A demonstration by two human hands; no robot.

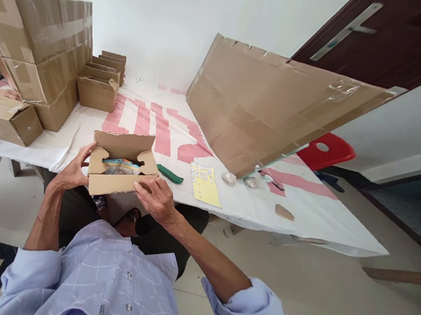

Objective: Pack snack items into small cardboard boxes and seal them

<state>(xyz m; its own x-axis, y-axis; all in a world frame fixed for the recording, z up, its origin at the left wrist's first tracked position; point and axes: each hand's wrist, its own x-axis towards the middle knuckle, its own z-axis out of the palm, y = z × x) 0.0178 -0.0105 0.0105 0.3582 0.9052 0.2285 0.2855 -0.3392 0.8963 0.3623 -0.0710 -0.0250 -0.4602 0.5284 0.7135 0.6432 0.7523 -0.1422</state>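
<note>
A small cardboard box (99, 162) stands at the table's front edge with its long flaps raised or folded outward. Through the gap between its short inner flaps, a colourful blue-and-orange packet (121, 163) shows; what lies under it is hidden. My left hand (75, 168) grips the box's left end, fingers bent against the cardboard. On the front flap near its right corner rests my right hand (158, 197), with thumb and fingers closed on the flap. Just right of the box lies a green-handled cutter (170, 174).
Taped cartons (45, 45) are stacked at the left, and another person's hand (8, 92) touches a carton (7, 118) there. Open boxes (96, 93) stand in a row behind. A yellow sticker sheet (207, 185), tape rolls (229, 179) and a large leaning cardboard sheet (253, 107) are to the right.
</note>
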